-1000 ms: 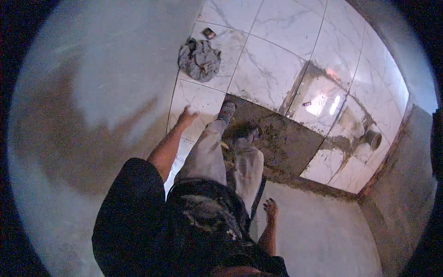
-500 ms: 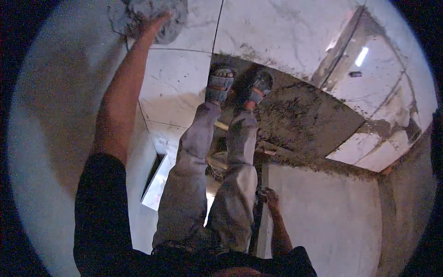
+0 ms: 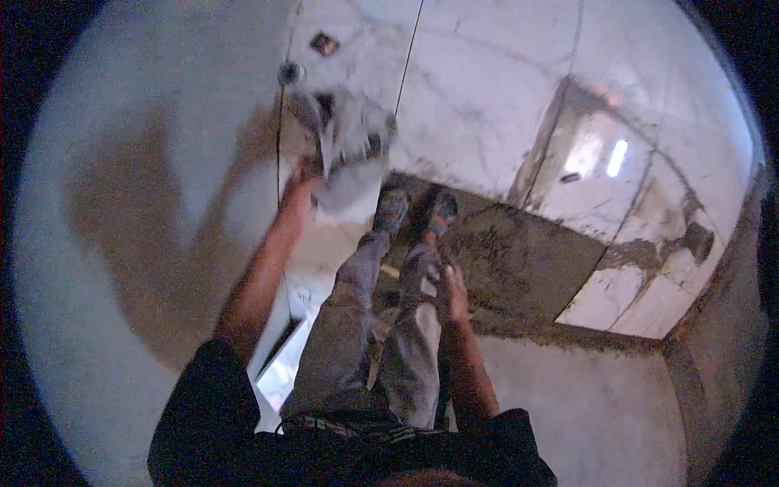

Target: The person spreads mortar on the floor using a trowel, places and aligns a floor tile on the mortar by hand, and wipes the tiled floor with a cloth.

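Observation:
My left hand (image 3: 305,175) reaches forward, its fingers closed at the near left edge of a greyish-white bundle (image 3: 350,188). That bundle is smeared by motion; whether it is a cloth or a bag I cannot tell. It is over the pale tiled floor (image 3: 479,89), against the left wall. My right hand (image 3: 454,294) hangs in front of my right shin with its fingers stretched out, somewhat blurred, and nothing visible in it. My sandalled feet (image 3: 393,208) stand on a strip of brown, rough mortar or soil (image 3: 519,252).
A small dark and orange object (image 3: 324,43) and a round grey one (image 3: 290,73) lie beyond the bundle. To the right, a shiny tile (image 3: 596,154) reflects a lamp, with a small dark object (image 3: 571,177) on it. The pale wall (image 3: 105,268) rises on the left.
My left hand has drawn back toward me with the greyish bundle. My right hand has moved from beside my thigh forward to my shin. The view has shifted.

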`<state>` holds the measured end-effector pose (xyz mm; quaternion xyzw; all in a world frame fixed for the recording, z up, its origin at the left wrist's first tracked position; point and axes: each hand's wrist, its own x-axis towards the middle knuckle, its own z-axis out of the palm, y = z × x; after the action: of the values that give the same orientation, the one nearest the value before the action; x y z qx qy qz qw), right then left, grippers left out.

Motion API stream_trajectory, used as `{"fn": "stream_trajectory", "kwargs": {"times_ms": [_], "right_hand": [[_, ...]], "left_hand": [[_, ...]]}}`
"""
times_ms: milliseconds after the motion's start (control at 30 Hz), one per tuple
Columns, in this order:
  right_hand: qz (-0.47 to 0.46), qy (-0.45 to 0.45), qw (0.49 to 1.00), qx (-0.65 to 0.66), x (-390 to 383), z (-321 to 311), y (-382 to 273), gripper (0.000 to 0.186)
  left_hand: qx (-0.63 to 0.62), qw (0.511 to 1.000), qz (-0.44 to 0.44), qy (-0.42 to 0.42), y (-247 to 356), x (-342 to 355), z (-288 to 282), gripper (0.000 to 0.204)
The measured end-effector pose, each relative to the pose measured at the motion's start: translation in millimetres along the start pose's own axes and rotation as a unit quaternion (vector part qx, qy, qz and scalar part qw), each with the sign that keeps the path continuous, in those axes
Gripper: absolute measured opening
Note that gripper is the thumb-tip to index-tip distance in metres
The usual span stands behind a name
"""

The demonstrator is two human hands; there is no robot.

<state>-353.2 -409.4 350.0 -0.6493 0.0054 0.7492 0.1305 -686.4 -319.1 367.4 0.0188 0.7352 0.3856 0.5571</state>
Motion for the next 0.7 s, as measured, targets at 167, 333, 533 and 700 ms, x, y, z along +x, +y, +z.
{"fn": "stream_trajectory", "kwargs": {"times_ms": [167,333,533,700], "right_hand": [[-0.09,-0.227,0.941,0.235,-23,47,-41,0.054],[-0.115,0.011,0.988,-0.101,-125,-1,-98,0.037],[-0.355,0.068,0.661,-0.657,-162,-225,-103,0.033],[-0.174,0.216,0.69,-0.668,-240,-286,-88,0.033]], "left_hand": [[-0.1,0.955,-0.073,-0.269,34,-205,40,0.05],[0.171,0.966,0.023,-0.194,17,-302,54,0.063],[0.344,0.901,0.248,-0.093,84,-269,-35,0.058],[0.58,0.602,0.395,0.381,222,-257,-180,0.052]]}}
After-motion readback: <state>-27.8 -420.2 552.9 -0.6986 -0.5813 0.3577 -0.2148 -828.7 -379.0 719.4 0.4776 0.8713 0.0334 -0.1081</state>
